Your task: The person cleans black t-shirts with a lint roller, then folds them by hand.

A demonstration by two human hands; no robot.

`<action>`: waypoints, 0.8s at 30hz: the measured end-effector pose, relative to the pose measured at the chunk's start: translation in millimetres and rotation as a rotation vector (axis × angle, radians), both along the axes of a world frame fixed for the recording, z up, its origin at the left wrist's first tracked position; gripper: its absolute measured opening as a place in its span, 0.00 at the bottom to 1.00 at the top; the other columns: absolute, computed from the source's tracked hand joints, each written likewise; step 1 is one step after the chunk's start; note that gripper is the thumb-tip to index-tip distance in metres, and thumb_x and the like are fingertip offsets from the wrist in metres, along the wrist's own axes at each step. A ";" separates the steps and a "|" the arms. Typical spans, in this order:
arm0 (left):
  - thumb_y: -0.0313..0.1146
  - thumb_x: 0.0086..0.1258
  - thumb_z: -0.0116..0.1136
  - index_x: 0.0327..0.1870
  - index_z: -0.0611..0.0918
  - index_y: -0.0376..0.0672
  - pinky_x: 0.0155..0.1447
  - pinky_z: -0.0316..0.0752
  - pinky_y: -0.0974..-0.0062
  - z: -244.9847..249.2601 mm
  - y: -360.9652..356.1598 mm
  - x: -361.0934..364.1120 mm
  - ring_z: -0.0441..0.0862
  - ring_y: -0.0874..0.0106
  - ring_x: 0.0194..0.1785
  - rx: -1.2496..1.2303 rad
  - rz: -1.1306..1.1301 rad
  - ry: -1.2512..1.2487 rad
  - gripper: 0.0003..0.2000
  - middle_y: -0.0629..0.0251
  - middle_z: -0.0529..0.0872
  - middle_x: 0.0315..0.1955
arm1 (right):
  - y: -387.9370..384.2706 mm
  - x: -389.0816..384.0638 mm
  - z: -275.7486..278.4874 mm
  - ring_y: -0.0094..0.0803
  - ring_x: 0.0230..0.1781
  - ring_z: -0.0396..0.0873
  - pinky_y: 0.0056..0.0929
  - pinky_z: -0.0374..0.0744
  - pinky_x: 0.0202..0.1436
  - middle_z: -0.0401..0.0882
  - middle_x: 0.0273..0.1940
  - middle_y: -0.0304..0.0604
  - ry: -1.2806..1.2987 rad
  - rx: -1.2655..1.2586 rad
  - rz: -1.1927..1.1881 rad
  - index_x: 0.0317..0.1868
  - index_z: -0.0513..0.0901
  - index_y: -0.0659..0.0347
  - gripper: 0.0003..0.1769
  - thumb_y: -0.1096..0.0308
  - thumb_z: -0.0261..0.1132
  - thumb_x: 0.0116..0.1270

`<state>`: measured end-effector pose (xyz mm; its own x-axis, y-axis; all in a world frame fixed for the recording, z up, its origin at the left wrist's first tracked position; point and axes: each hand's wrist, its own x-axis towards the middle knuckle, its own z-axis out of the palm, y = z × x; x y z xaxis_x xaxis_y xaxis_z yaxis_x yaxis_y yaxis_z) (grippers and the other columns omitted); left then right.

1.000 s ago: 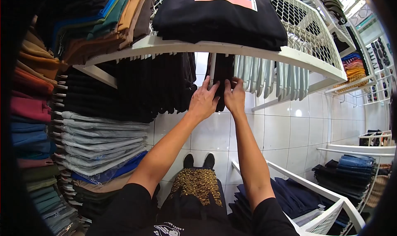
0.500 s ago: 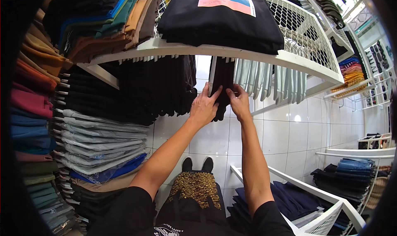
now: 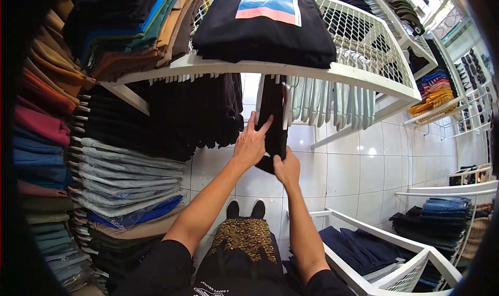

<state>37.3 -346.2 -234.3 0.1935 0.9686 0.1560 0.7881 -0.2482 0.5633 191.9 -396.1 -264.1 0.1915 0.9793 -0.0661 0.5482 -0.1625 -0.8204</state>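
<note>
A dark, narrow folded garment (image 3: 272,101) hangs below the white shelf edge, in the gap between a row of dark hanging clothes (image 3: 195,109) and a group of pale hangers (image 3: 332,104). My left hand (image 3: 250,148) lies against its left side, fingers spread, one fingertip on the cloth. Lower down, my right hand (image 3: 287,169) is closed on the garment's bottom edge, with the thumb pointing up. The garment's lower end spreads out to the left between my two hands.
Folded black shirts (image 3: 265,41) with a printed picture lie on the white mesh shelf (image 3: 358,31) above. Bagged grey clothes (image 3: 125,174) hang at the left. A low white rack (image 3: 374,231) holding dark folded clothes stands at the lower right on the tiled floor.
My right hand has moved down and slightly left, from the garment's side to its bottom edge, pulling that end outward. My left hand has shifted slightly left. The whole view has shifted slightly.
</note>
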 end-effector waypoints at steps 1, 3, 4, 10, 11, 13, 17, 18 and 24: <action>0.26 0.72 0.56 0.81 0.68 0.59 0.68 0.75 0.51 0.4 -2.7 -0.5 0.77 0.37 0.67 -0.004 -0.010 0.004 0.34 0.28 0.59 0.76 | -7.7 -0.3 0.0 0.67 0.39 0.81 0.56 0.79 0.47 0.84 0.34 0.63 0.001 0.009 -0.002 0.44 0.81 0.64 0.16 0.62 0.60 0.62; 0.24 0.71 0.56 0.79 0.71 0.57 0.68 0.76 0.52 10.6 -10.4 0.0 0.80 0.40 0.64 -0.062 -0.020 0.036 0.33 0.32 0.62 0.76 | -27.1 0.1 -1.0 0.70 0.40 0.80 0.59 0.78 0.48 0.84 0.36 0.66 0.025 -0.020 -0.048 0.44 0.81 0.65 0.15 0.65 0.55 0.63; 0.24 0.71 0.56 0.79 0.71 0.57 0.68 0.76 0.52 12.7 -14.8 -0.8 0.80 0.40 0.64 -0.059 -0.017 0.040 0.33 0.32 0.62 0.76 | -40.4 1.5 -4.9 0.70 0.40 0.80 0.59 0.78 0.48 0.84 0.36 0.66 0.029 -0.017 -0.044 0.44 0.81 0.65 0.15 0.65 0.55 0.63; 0.28 0.73 0.57 0.78 0.73 0.55 0.70 0.74 0.52 18.0 -54.2 -11.0 0.77 0.41 0.68 -0.117 -0.080 -0.010 0.30 0.37 0.69 0.74 | -127.8 13.8 -11.5 0.67 0.37 0.80 0.57 0.77 0.44 0.82 0.34 0.64 0.020 0.087 -0.051 0.42 0.82 0.64 0.13 0.66 0.57 0.63; 0.30 0.73 0.59 0.79 0.71 0.53 0.71 0.73 0.51 18.1 -68.6 -13.1 0.76 0.41 0.69 -0.151 -0.086 -0.002 0.31 0.39 0.71 0.73 | -142.9 18.8 -8.7 0.66 0.36 0.80 0.56 0.77 0.42 0.82 0.33 0.63 0.038 0.087 -0.050 0.40 0.82 0.64 0.12 0.66 0.58 0.62; 0.31 0.73 0.60 0.80 0.69 0.53 0.72 0.73 0.52 17.8 -102.2 -14.1 0.75 0.42 0.69 -0.189 -0.093 0.009 0.32 0.40 0.70 0.74 | -173.3 29.3 -7.7 0.64 0.35 0.80 0.54 0.77 0.40 0.81 0.32 0.62 0.065 0.098 -0.054 0.39 0.82 0.63 0.11 0.67 0.59 0.61; 0.36 0.74 0.63 0.81 0.66 0.53 0.73 0.72 0.52 31.5 -172.8 -16.0 0.75 0.45 0.71 -0.329 -0.096 -0.055 0.34 0.43 0.70 0.74 | -229.2 46.3 9.2 0.61 0.33 0.81 0.51 0.78 0.39 0.81 0.31 0.60 0.004 0.013 -0.106 0.35 0.82 0.63 0.08 0.68 0.63 0.57; 0.36 0.74 0.63 0.81 0.66 0.53 0.73 0.72 0.52 34.0 -189.4 -14.4 0.75 0.45 0.71 -0.322 -0.112 -0.059 0.34 0.43 0.70 0.74 | -244.1 48.5 20.2 0.61 0.33 0.81 0.52 0.78 0.39 0.81 0.30 0.59 0.000 0.006 -0.127 0.35 0.81 0.63 0.08 0.68 0.64 0.57; 0.38 0.74 0.64 0.82 0.65 0.52 0.74 0.72 0.52 61.2 -243.4 -18.1 0.74 0.45 0.72 -0.104 -0.197 -0.215 0.35 0.44 0.70 0.73 | -334.8 64.5 65.0 0.39 0.21 0.74 0.39 0.75 0.30 0.75 0.22 0.56 -0.074 0.146 -0.163 0.32 0.82 0.69 0.12 0.67 0.64 0.51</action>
<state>19.2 -589.6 -173.1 0.3527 0.9286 0.1157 0.5905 -0.3168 0.7423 256.4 -730.9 -199.1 0.3470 0.9331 0.0945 0.5843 -0.1363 -0.8000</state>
